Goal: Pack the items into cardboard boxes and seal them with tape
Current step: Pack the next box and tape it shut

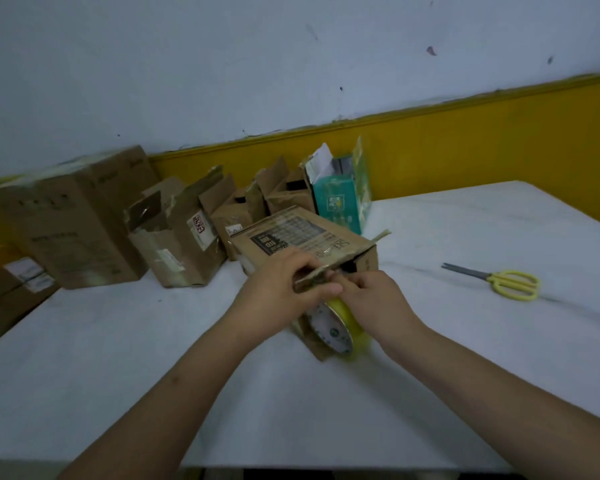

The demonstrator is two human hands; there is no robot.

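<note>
The printed cardboard box (302, 233) lies mid-tabletop (465, 341), its near flap lowered but not yet sealed. The left hand (284, 282) grips that flap's edge with curled fingers. The right hand (371, 296) pinches the same edge, perhaps with a tape end under its fingers, though blur hides that. The yellow tape roll (340, 327) sits just below the hands. Yellow-handled scissors (510, 282) wait untouched at right. Several far-left cardboard boxes (174, 237) and a teal carton (340, 199) stand open, so most sealing likely remains.
</note>
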